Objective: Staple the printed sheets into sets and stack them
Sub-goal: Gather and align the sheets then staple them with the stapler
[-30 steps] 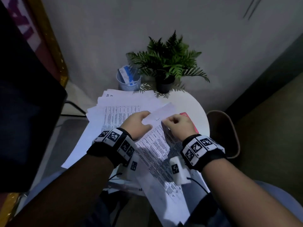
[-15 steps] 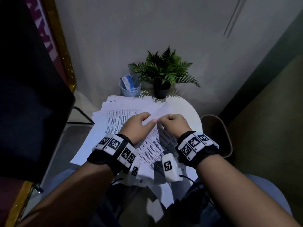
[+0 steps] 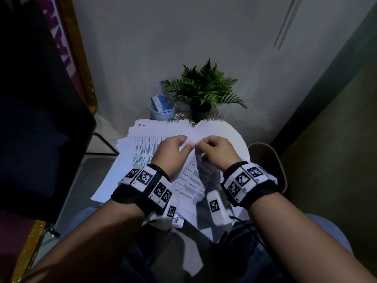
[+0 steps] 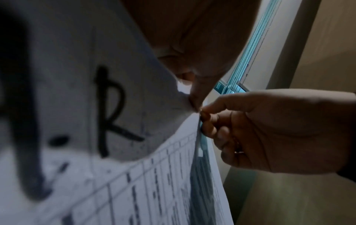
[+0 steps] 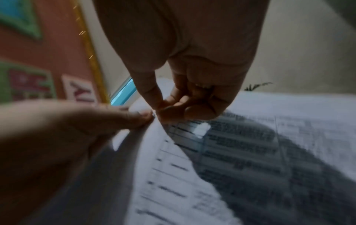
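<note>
Reference landmark: the potted fern [image 3: 204,88] at the far edge of the round white table [image 3: 238,137].

Left of the fern stands a mesh cup [image 3: 162,110]. In front of it, on the near left of the fern, lies the loose spread of printed sheets [image 3: 142,144], fanned and unsquared.

The left hand [image 3: 172,152], near side of the fern and slightly left of it, pinches the top corner of the lifted set of sheets [image 3: 191,176]; thumb and forefinger are closed on the paper, as the left wrist view confirms.

The right hand [image 3: 217,153], directly in front of the fern, pinches the same corner from the opposite side. Its fingertips [image 4: 205,116] meet the left hand's almost tip to tip.

The set hangs from this shared corner. Its long axis runs away from the fern, toward the person, with the lower end drooping past the near table edge.

Judgement: both grips sit at the corner where a staple would go, and neither hand is nearer than the other. No stapler can be identified in any view. One hand would have to release and fetch it. The remaining hand must then hold the corner aligned, or the pages may slip.
</note>
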